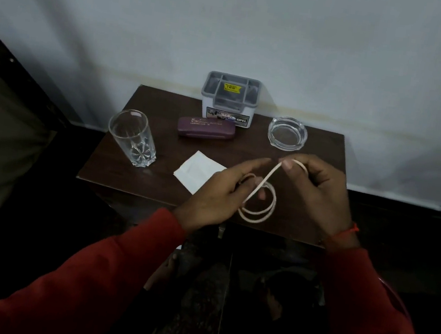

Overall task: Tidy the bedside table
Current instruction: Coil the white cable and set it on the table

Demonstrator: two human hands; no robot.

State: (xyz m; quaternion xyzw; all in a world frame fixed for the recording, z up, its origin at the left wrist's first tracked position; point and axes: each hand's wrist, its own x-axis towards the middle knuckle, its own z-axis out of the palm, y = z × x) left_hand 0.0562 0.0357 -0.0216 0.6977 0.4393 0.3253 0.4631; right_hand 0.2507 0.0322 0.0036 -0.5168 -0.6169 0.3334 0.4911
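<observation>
**Cable half coiled, table still to sort**

Dim light fell on a dark wooden bedside table [304,224] set against a pale wall. At the back stood a grey organiser box [229,100], its compartments apparently empty, though the gloom made that hard to confirm. A purple spectacle case [206,128], a glass ashtray [287,133], a drinking glass [133,138] and a white tissue [199,171] lay loose and unsorted, so most of the tidying seemed left to do.

Work on the white cable [260,203] looked midway. Its loops hung just above the table's front edge, between both hands. The left hand [216,194] held the coil in curled fingers, forefinger extended. The right hand [319,187] pinched the free strand taut between thumb and fingertips, above the coil.
</observation>
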